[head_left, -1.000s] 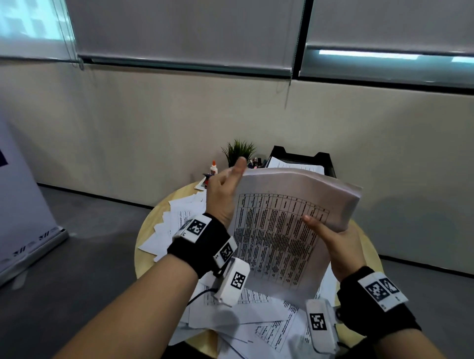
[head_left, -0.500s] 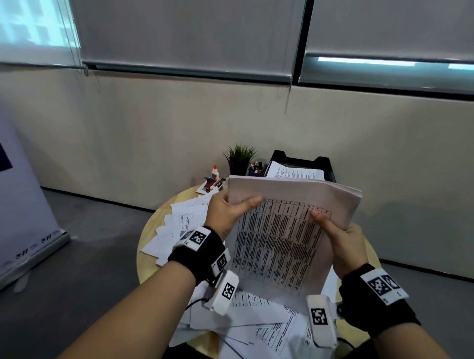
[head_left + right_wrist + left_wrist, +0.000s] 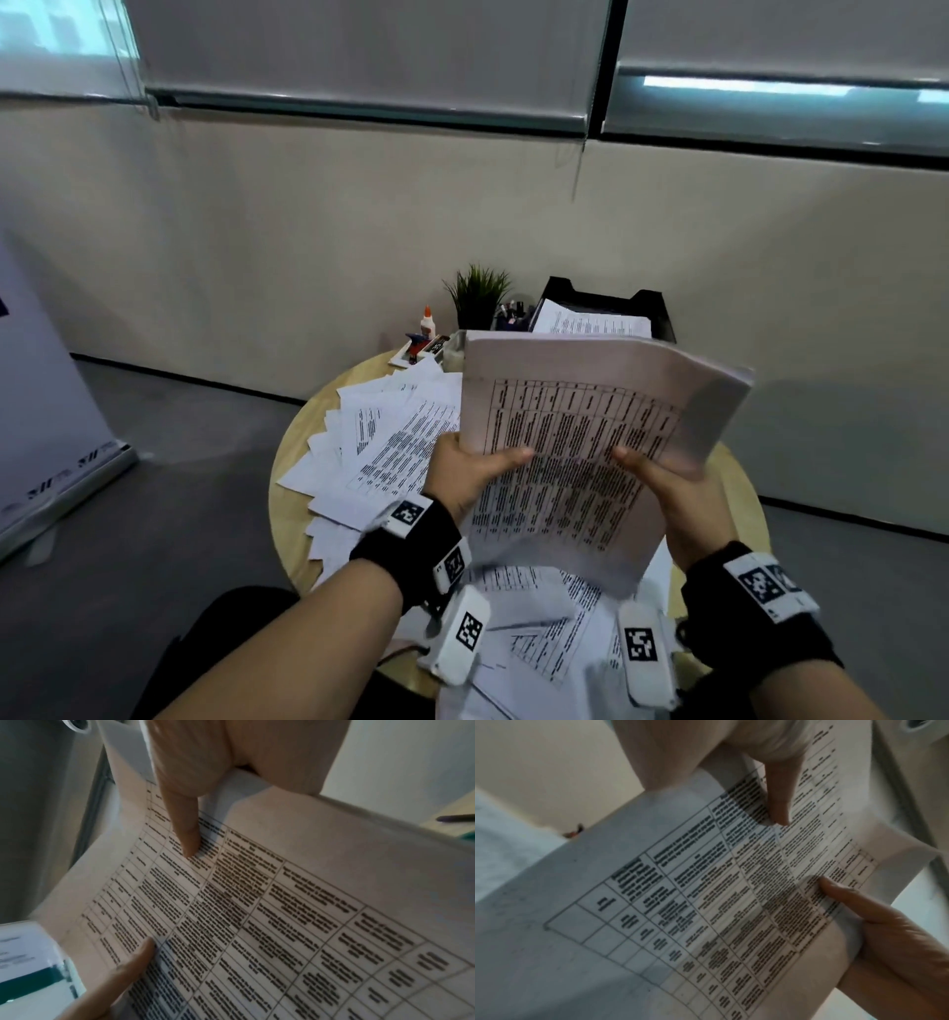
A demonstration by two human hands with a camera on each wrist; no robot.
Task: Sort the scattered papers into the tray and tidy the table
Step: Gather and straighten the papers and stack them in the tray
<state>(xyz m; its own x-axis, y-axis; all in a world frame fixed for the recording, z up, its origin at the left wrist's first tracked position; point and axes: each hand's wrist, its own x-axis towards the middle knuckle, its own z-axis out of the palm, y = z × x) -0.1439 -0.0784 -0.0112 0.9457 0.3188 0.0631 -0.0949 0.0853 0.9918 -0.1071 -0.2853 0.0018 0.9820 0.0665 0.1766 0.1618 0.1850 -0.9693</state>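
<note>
I hold a thick stack of printed papers point(image 3: 575, 442) upright above the round wooden table point(image 3: 287, 493). My left hand point(image 3: 472, 473) grips the stack's left edge with the thumb across its front page. My right hand point(image 3: 662, 483) grips the right side the same way. Both wrist views show the table-printed top sheet point(image 3: 706, 902) point(image 3: 257, 912) with the two thumbs pressed on it. Behind the stack stands the black paper tray point(image 3: 652, 308) with sheets in it. Loose sheets point(image 3: 390, 442) lie scattered over the table's left and near parts.
At the table's far edge stand a small green plant point(image 3: 477, 293), a glue bottle point(image 3: 427, 322), a pen holder point(image 3: 513, 316) and a small stapler-like item point(image 3: 418, 344). A beige wall runs behind. A white banner point(image 3: 46, 411) stands at the left on grey floor.
My left thumb has come down from the stack's top edge onto the front page. The stack has tilted nearer to me and sits slightly lower.
</note>
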